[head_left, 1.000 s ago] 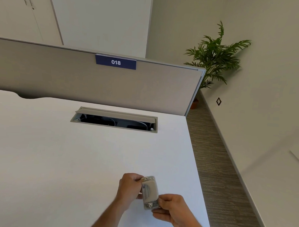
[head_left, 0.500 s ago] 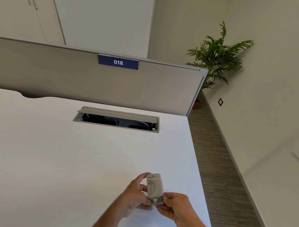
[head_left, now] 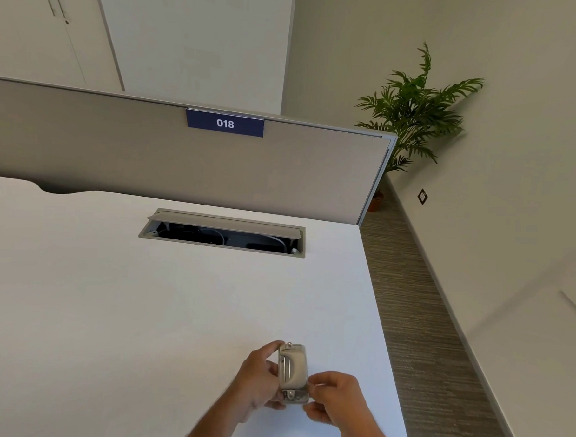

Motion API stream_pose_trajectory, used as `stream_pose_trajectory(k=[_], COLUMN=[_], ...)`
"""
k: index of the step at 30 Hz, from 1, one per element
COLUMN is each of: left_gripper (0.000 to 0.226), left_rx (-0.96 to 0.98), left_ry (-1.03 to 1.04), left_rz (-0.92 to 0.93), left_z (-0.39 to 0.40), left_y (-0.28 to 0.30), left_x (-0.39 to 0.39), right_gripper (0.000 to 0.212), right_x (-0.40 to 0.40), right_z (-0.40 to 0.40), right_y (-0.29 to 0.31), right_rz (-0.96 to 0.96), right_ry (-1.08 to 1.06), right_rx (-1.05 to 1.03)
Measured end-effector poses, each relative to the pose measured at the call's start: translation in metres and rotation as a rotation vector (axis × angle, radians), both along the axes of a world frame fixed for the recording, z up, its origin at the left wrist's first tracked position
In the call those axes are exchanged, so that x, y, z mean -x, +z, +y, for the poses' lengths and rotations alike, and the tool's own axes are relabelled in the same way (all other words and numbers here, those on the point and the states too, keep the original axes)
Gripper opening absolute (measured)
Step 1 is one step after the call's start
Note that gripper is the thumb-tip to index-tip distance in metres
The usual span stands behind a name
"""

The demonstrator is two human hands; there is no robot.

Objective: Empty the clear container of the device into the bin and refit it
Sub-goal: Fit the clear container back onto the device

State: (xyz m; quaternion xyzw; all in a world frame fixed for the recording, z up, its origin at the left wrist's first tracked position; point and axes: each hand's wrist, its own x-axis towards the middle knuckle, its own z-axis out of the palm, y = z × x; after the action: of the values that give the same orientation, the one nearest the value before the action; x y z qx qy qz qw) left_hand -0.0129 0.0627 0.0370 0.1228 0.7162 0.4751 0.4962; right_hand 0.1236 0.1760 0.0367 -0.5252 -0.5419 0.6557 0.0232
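A small beige device (head_left: 293, 370), like a hole punch, stands on end above the near right part of the white desk (head_left: 111, 309). My left hand (head_left: 261, 379) grips its left side, thumb near the top. My right hand (head_left: 333, 402) pinches its lower end, where metal parts show. The clear container cannot be told apart from the device's body. No bin is in view.
An open cable tray (head_left: 222, 233) is set into the desk further back. A grey partition (head_left: 150, 159) with a blue "018" label (head_left: 224, 123) stands behind it. The desk's right edge drops to a striped carpet (head_left: 424, 323); a potted plant (head_left: 413, 108) stands in the corner.
My left hand slid from the device's top to its left side. The device stayed between both hands, and my right hand keeps pinching its lower end.
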Motion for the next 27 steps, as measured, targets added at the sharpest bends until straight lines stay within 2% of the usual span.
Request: stream_pose_trajectory(k=[2, 7, 10, 17, 21, 23, 25, 27], left_gripper=[0.077, 0.074, 0.071, 0.072, 0.071, 0.071, 0.073, 0.075], left_rx=[0.004, 0.009, 0.024, 0.045, 0.049, 0.051, 0.060, 0.066], left_ry=[0.001, 0.029, 0.015, 0.000, -0.012, -0.022, -0.031, -0.040], left_rz=[0.008, 0.024, 0.069, 0.057, 0.067, 0.064, 0.061, 0.058], left_z=[0.000, 0.000, 0.000, -0.001, -0.002, -0.003, -0.003, -0.004], left_y=[-0.001, 0.000, 0.001, -0.002, -0.003, -0.005, -0.007, -0.010], left_x=[-0.002, -0.006, -0.006, -0.011, -0.011, -0.012, -0.012, -0.015], right_gripper=[0.009, 0.020, 0.028, 0.016, 0.024, 0.026, 0.022, 0.015], right_x=[0.001, 0.004, 0.000, 0.001, 0.000, 0.000, 0.001, 0.002], right_z=[0.001, -0.004, -0.007, -0.011, -0.012, -0.010, -0.007, -0.006], right_y=[0.001, 0.009, 0.011, 0.005, 0.007, 0.007, 0.004, 0.002], right_rz=[0.003, 0.049, 0.080, 0.025, -0.013, -0.042, -0.041, -0.017], right_ry=[-0.012, -0.013, -0.007, -0.001, 0.022, 0.002, -0.032, -0.040], right_rx=[-0.067, 0.177, 0.238, 0.044, 0.054, -0.036, -0.138, -0.129])
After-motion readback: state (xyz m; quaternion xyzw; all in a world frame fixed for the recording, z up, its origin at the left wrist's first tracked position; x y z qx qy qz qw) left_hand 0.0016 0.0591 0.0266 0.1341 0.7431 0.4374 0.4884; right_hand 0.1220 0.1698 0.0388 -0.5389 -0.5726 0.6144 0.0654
